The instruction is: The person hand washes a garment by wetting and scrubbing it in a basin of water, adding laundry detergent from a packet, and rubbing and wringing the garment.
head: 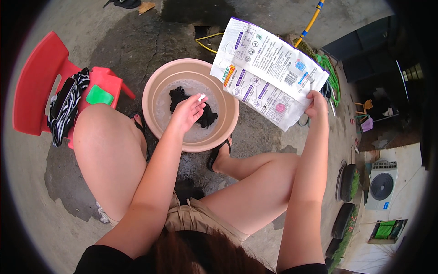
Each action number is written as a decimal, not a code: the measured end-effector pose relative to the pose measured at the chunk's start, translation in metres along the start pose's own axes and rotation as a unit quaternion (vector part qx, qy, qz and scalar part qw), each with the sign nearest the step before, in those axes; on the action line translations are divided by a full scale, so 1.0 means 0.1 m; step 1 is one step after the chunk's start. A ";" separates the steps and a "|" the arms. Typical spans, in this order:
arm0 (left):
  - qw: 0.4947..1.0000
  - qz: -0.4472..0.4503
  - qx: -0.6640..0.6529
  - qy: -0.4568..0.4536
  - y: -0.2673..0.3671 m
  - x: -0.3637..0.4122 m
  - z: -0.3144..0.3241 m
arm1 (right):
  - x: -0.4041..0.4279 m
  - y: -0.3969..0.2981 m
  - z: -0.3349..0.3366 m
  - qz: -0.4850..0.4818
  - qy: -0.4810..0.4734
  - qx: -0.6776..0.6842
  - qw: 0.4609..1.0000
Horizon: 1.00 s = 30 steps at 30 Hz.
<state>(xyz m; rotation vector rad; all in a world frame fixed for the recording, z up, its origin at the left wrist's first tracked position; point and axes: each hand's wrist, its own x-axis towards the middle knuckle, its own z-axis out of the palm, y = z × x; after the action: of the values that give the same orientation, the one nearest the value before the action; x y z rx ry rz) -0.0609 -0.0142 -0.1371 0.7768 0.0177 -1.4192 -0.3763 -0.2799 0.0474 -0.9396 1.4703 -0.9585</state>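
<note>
My right hand [317, 104] grips the lower right corner of a large white printed plastic bag [270, 72] with purple edges. The bag is creased across its middle and tilts over the right rim of a pink plastic basin [191, 147]. Over the basin is my left hand [188, 111], fingers slightly curled. A small white clump [202, 97] shows at its fingertips; whether it is foam, powder or a solid piece is unclear. Below, a black cloth [208, 118] lies in cloudy, sudsy water [164, 109].
At left, a red plastic chair [37, 85] carries a black-and-white striped cloth [68, 106] and a green plastic piece [99, 95]. A yellow hose [309, 24] and green hose [333, 82] are beyond the bag. Tyre planters [348, 181] and an air-conditioner unit [381, 185] stand at right.
</note>
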 end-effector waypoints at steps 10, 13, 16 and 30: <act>0.998 0.014 0.064 -0.018 0.06 0.20 -0.34 | -0.35 0.12 0.00 -0.004 -0.023 0.163 0.986; 0.997 0.036 0.073 -0.013 0.10 0.26 -0.41 | -0.46 0.18 -0.07 -0.019 -0.018 0.203 0.979; 0.996 0.044 0.072 -0.007 0.09 0.21 -0.36 | -0.66 0.05 -0.27 -0.050 0.013 0.235 0.971; 0.994 -0.008 0.106 -0.009 -0.32 0.38 0.23 | -0.08 0.34 -2.17 -0.127 0.061 0.508 0.850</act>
<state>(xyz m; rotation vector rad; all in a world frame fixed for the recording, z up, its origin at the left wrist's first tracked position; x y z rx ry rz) -0.0915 -0.0569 -0.1517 0.9397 -0.1417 -1.4591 -0.5932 -0.2447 0.0363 -0.2668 0.7123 -1.7594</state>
